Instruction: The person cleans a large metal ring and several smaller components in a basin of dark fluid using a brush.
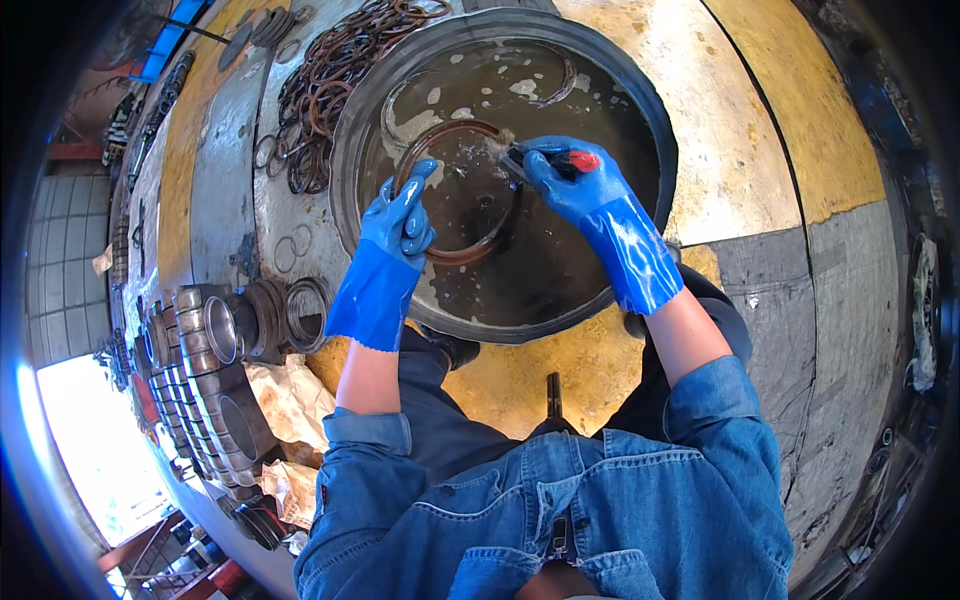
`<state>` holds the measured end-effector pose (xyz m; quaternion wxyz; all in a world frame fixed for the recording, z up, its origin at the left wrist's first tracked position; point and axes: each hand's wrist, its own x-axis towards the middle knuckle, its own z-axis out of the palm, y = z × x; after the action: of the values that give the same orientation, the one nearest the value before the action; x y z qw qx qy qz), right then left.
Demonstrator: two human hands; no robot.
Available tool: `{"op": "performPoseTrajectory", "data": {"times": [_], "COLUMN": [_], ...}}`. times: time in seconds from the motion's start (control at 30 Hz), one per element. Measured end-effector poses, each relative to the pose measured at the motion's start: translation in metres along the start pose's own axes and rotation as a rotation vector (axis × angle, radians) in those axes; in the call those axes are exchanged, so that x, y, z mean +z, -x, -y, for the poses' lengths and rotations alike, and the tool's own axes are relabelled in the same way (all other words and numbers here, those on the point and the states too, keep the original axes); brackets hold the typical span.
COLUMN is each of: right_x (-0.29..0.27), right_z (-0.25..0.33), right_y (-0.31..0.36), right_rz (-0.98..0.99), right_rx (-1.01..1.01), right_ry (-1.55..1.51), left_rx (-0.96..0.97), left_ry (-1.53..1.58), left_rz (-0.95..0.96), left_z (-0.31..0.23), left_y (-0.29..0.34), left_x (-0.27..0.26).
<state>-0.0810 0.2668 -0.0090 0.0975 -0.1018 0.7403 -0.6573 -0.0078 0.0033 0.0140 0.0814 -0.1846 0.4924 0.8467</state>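
My left hand (396, 222), in a blue rubber glove, is closed on the left side of a large reddish-brown ring (466, 256). The ring is wet and tilted over a round dark tub (344, 165) of murky brown liquid with patches of foam. In my right hand (590, 190), gloved the same way, is a brush (584, 161) with a black and red handle. Its bristles meet the ring's upper right edge, where droplets and suds show. The ring's right side looks dark against the liquid, and part of the brush handle is hidden by my fingers.
A heap of brown rings (335, 85) lies beyond the tub's left side. Stacked metal sleeves (195, 335) stand at the left, with crumpled brown paper (290, 405) near them. Thin rings (286, 253) lie on the worn floor. My legs straddle the tub's near side.
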Motion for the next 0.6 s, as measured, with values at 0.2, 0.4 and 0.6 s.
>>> {"op": "performPoseTrajectory", "data": {"times": [0.2,0.4,0.6], "right_x": [0.01,0.001,-0.008], "right_z": [-0.008,-0.004,-0.005], "right_y": [0.007,0.009,0.006], "right_rz": [-0.038,0.057,0.089], "right_rx": [0.479,0.364,0.629], "right_ry": [0.021,0.057,0.421], "left_rx": [0.09,0.175,0.093], "left_ry": [-0.109,-0.172,-0.051], "left_rz": [-0.086,-0.252,-0.213], "left_z": [0.011,0.003,0.002], "left_y": [0.002,-0.002,-0.007], "left_x": [0.018,0.011,-0.01]}}
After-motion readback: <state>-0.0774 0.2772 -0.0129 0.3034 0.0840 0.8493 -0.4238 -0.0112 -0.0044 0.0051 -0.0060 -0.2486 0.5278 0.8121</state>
